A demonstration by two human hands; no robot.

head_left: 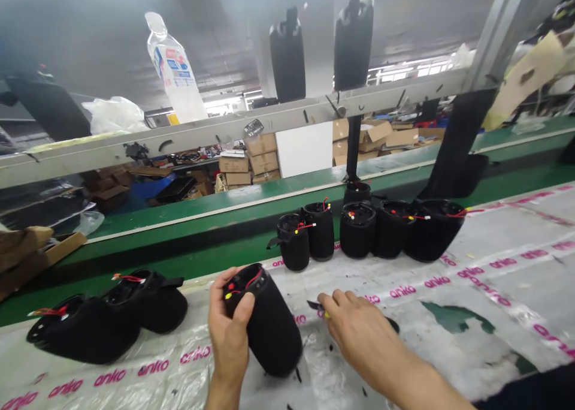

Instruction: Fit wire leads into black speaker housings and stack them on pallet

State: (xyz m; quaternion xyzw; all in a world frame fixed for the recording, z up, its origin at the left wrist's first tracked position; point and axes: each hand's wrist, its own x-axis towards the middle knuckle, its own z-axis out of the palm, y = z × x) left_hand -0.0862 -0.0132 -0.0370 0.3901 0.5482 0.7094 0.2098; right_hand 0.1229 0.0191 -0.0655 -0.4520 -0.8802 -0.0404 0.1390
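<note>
My left hand (229,332) is wrapped round a black fabric-covered cylinder (274,326), which looks like a speaker housing. It tilts, its open end up and to the left, with red wires and a yellow connector inside. My thumb presses on the rim. To the right, apart from the cylinder, my right hand (357,329) is closed on a small hand tool (315,306) with a dark pointed tip. Most of that tool is hidden by the fingers, so its kind cannot be told. A dark rounded piece shows behind the wrist.
More black cylinders with red wires stand behind in a group (357,233); others lie at left (90,332). The bench has a plastic sheet (395,362) with pink lettering, torn at right. Beyond are a green conveyor (202,236) and a metal shelf rail (287,119) bearing a bottle (177,74).
</note>
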